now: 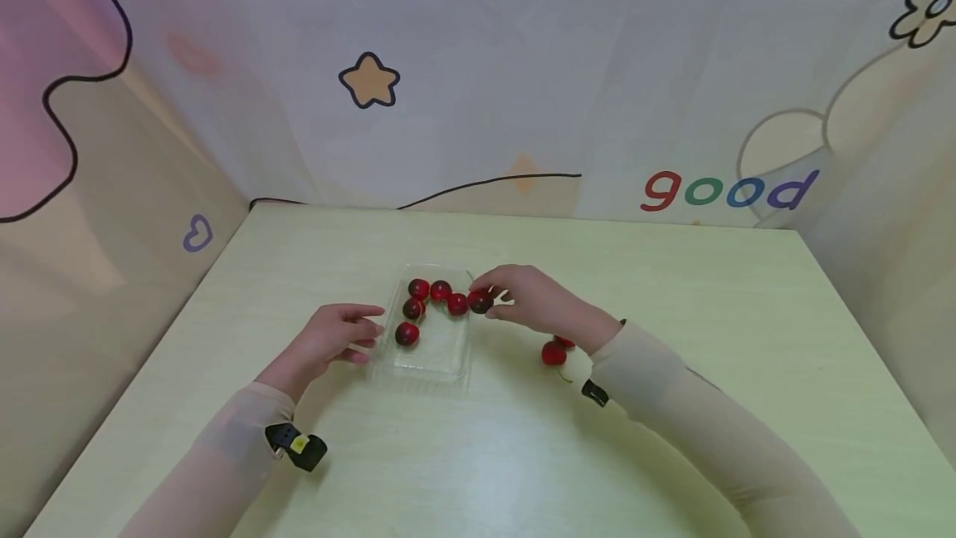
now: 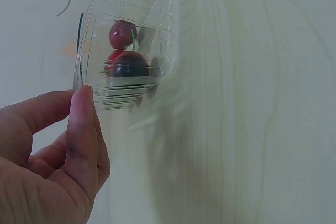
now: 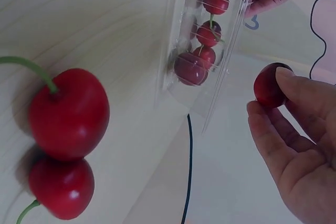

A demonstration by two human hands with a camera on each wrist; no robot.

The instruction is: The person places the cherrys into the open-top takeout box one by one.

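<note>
A clear plastic container (image 1: pixel 433 362) sits on the table, with several dark red cherries (image 1: pixel 407 334) inside it. At its left edge is my left hand (image 1: pixel 332 337); in the left wrist view its thumb and a finger pinch the rim. My right hand (image 1: pixel 532 301) pinches one cherry (image 3: pixel 272 86) between thumb and fingertips, just above the container's right edge. A thin stem (image 2: pixel 64 8) hangs from this cherry in the left wrist view. Under my right forearm lie two bright red cherries (image 3: pixel 69 114) with green stems, side by side on the table.
The pale wood-grain table (image 1: pixel 478 471) runs back to a printed cloth (image 1: pixel 478 90) hanging behind it and along both sides. Each wrist carries a small black device, as on the left sleeve (image 1: pixel 231 426).
</note>
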